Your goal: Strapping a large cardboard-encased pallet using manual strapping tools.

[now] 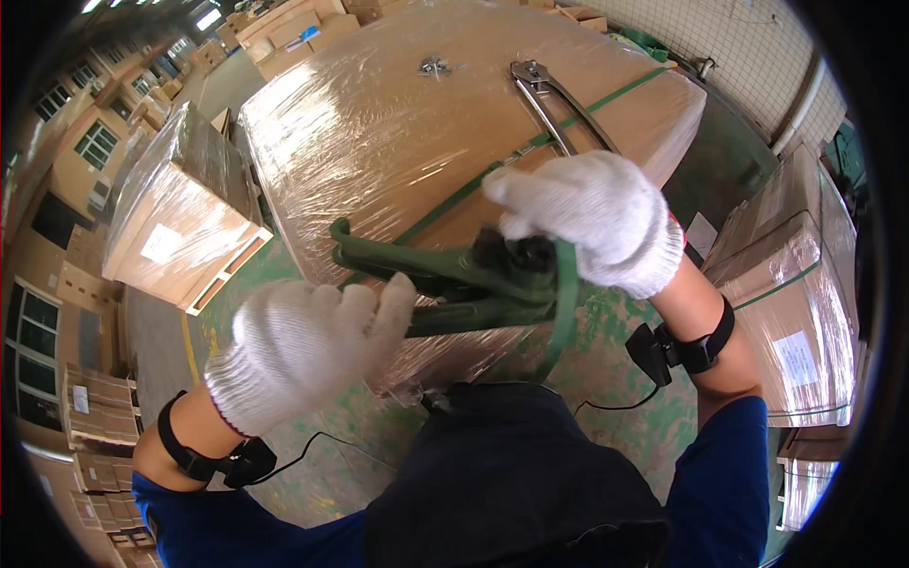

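Note:
A green hand-held strapping tensioner (pixel 445 270) lies over the near edge of a large film-wrapped carton (pixel 379 123). My left hand (pixel 308 346), in a white knitted glove, is closed about the end of its lower handle; the fingertips are partly hidden. At the tool's dark head, my gloved right hand (pixel 592 218) is closed on a green strap (pixel 566 312), which curves down below it. Another stretch of strap runs diagonally across the carton top. Beyond my right hand rests a long-handled metal strap sealer (pixel 544 95). Small metal strapping seals (pixel 434 66) lie in a pile farther back.
A wrapped crate (pixel 180 208) on a pallet stands left, and strapped, wrapped cartons (pixel 786 312) stand right. Below me is a worn green floor (pixel 615 369). Black bands on both forearms carry small devices with trailing cables (pixel 322 435). A tiled wall (pixel 757 47) rises at far right.

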